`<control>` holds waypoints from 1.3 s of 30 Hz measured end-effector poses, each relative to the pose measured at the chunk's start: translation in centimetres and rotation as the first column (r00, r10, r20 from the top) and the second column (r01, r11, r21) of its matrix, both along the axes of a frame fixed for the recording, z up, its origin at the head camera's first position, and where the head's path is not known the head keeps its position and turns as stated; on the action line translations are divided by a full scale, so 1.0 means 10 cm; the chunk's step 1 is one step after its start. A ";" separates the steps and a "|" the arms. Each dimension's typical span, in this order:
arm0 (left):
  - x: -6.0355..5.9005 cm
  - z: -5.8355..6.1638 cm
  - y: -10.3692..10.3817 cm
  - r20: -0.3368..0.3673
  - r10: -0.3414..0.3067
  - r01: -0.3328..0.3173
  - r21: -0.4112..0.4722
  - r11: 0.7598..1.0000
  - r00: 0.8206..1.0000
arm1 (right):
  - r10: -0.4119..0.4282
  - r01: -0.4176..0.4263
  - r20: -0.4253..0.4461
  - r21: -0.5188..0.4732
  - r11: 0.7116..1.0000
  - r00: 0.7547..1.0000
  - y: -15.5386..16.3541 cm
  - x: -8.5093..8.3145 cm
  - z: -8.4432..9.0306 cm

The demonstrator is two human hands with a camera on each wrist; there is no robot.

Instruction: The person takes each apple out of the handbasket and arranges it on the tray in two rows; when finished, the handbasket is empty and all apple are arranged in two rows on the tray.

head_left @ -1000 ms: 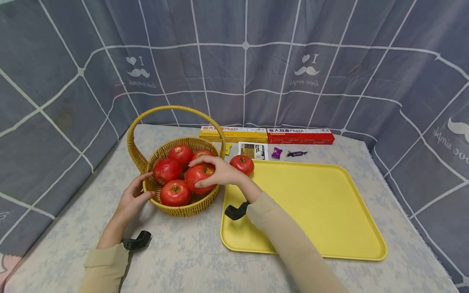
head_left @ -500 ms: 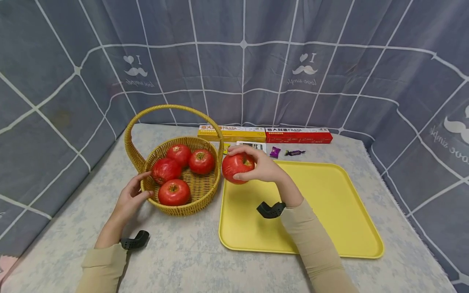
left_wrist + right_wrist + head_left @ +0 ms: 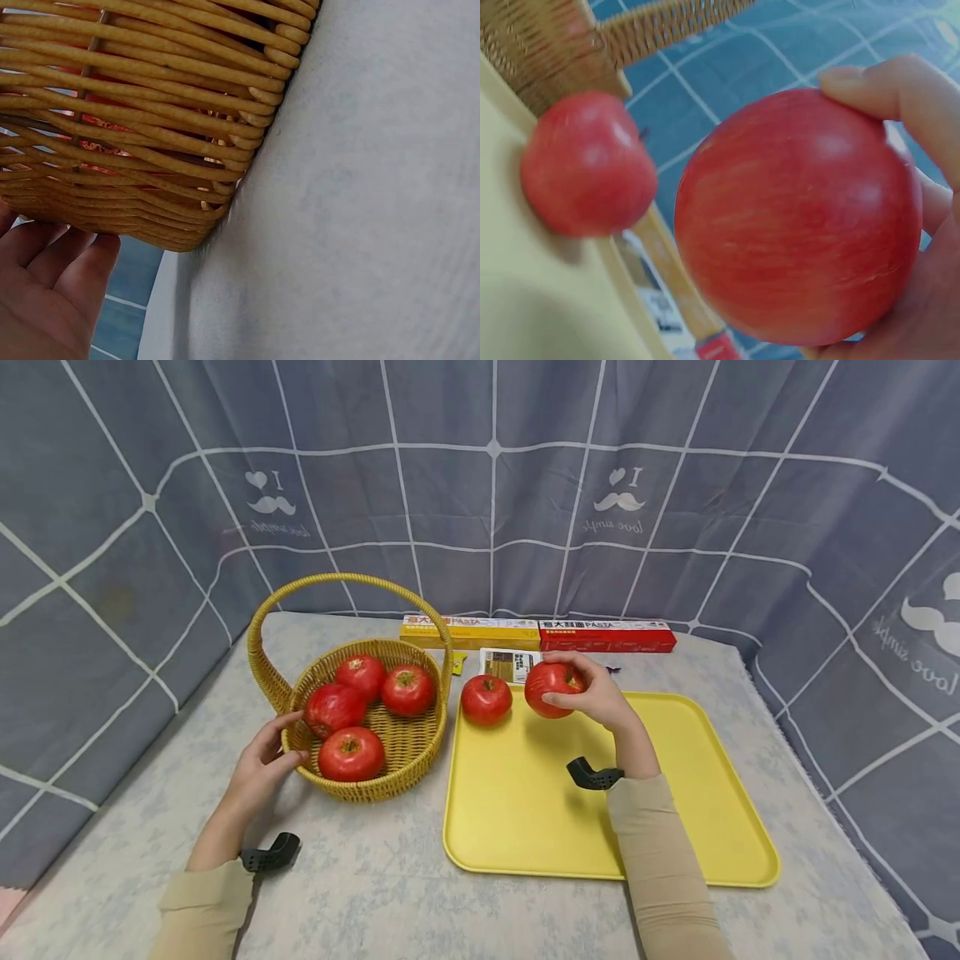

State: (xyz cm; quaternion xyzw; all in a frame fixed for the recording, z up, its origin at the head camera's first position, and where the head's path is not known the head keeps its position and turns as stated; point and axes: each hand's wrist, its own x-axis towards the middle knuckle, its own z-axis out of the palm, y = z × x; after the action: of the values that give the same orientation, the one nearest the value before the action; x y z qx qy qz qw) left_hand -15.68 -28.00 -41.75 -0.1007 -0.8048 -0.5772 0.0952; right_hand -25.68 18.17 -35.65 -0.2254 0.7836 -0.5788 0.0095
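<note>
My right hand (image 3: 596,695) grips a red apple (image 3: 552,690) above the back of the yellow tray (image 3: 540,827). In the right wrist view, thumb and fingers wrap the sides of this apple (image 3: 799,217). Another red apple (image 3: 487,700) sits in the tray's back left corner. To the left stands a woven wicker basket (image 3: 390,789) with a tall arched handle and several red apples inside, one of them an apple (image 3: 351,754) near the front. My left hand (image 3: 258,772) holds the basket's left rim, fingertips over the edge. From the left wrist, the basket weave (image 3: 135,142) fills the upper left.
Along the back lie a yellow pasta box (image 3: 472,632) and a red pasta box (image 3: 607,637). A printed packet (image 3: 510,665) and a small yellow wrapper (image 3: 458,662) lie in front of them. Behind the table hangs a grey-blue checked curtain (image 3: 442,493).
My right hand has lifted an apple out of the basket and carried it right, past the apple in the corner, to over the tray. The left hand stays at the basket rim.
</note>
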 end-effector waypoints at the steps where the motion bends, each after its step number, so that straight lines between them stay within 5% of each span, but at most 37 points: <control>1: 0.00 0.00 0.00 0.001 -0.001 0.001 0.001 1.000 1.000 | -0.017 0.017 0.008 0.016 1.000 1.000 0.01 0.02 0.02; 10: 0.00 0.02 0.00 0.006 0.018 -0.018 -0.002 1.000 1.000 | -0.125 0.117 0.070 0.105 0.988 0.990 0.09 0.04 0.02; 17: 0.00 -0.01 -0.01 -0.005 0.019 -0.019 0.006 1.000 1.000 | -0.205 0.184 0.128 0.159 0.970 0.970 0.20 -0.18 -0.27; 28: -0.01 -0.01 0.00 -0.025 0.007 -0.007 0.000 1.000 1.000 | -0.299 0.262 0.118 0.257 0.930 0.947 0.29 -0.32 -0.51; 39: 0.00 0.00 0.01 -0.010 0.009 -0.009 -0.013 1.000 1.000 | -0.369 0.332 0.076 0.296 0.896 0.926 0.28 -0.30 -0.50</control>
State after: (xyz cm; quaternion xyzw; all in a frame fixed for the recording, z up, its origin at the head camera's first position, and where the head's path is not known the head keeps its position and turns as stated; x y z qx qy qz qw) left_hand -15.70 -27.89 -41.70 -0.1006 -0.8084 -0.5712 0.1009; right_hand -28.70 20.98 -40.60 -0.0383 0.8824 -0.4688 -0.0124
